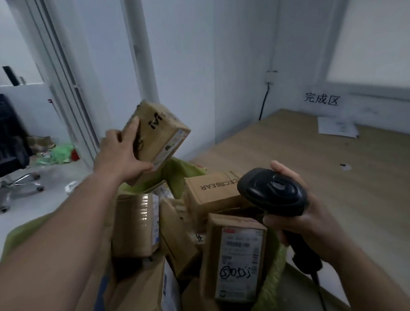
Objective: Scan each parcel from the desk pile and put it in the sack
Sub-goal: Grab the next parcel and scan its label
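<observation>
Left hand (120,157) grips a small parcel (159,134) at frame centre, tilted above the green sack (188,171), seemingly ready to drop in; right hand (310,223) clasps the scanner (273,191), lower right

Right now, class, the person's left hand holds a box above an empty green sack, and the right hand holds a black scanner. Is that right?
Not quite: the sack is not empty. The head view shows it packed with parcels. The rest stands: the left hand holds a box above it, and the right hand holds a black scanner.
</observation>
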{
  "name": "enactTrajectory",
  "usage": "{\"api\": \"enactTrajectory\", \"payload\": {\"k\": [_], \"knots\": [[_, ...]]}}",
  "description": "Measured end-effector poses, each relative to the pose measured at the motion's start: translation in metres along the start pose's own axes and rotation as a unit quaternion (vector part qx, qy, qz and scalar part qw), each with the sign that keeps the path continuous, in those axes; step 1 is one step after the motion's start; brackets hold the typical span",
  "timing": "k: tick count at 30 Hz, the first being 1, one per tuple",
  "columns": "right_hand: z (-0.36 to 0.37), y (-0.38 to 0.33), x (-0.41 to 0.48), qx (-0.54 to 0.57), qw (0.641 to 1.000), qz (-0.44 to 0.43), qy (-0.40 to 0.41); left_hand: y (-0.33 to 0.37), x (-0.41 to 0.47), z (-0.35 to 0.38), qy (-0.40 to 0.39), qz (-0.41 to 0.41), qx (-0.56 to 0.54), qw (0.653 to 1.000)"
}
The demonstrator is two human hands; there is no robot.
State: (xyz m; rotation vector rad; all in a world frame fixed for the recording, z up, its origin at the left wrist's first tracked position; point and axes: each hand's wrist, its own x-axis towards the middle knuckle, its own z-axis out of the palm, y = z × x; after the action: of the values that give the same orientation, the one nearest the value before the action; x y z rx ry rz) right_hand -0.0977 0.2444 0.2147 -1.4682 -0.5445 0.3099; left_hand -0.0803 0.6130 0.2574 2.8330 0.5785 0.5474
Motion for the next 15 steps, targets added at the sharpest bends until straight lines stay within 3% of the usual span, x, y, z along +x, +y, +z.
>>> {"api": "enactTrajectory", "payload": {"k": [4,9,15], "knots": [[0.007,0.009,-0.003,-0.017,0.999,0.005,0.036,-0.012,0.009,0.039,-0.089,0.012,0.071,0.993],[0.012,0.014,-0.012,-0.044,0.996,0.017,0.071,-0.019,0.023,0.079,-0.226,0.032,0.045,0.973],[0.004,0.005,-0.027,-0.059,0.994,0.013,0.095,-0.008,0.024,0.091,-0.287,0.037,0.115,0.95]]}}
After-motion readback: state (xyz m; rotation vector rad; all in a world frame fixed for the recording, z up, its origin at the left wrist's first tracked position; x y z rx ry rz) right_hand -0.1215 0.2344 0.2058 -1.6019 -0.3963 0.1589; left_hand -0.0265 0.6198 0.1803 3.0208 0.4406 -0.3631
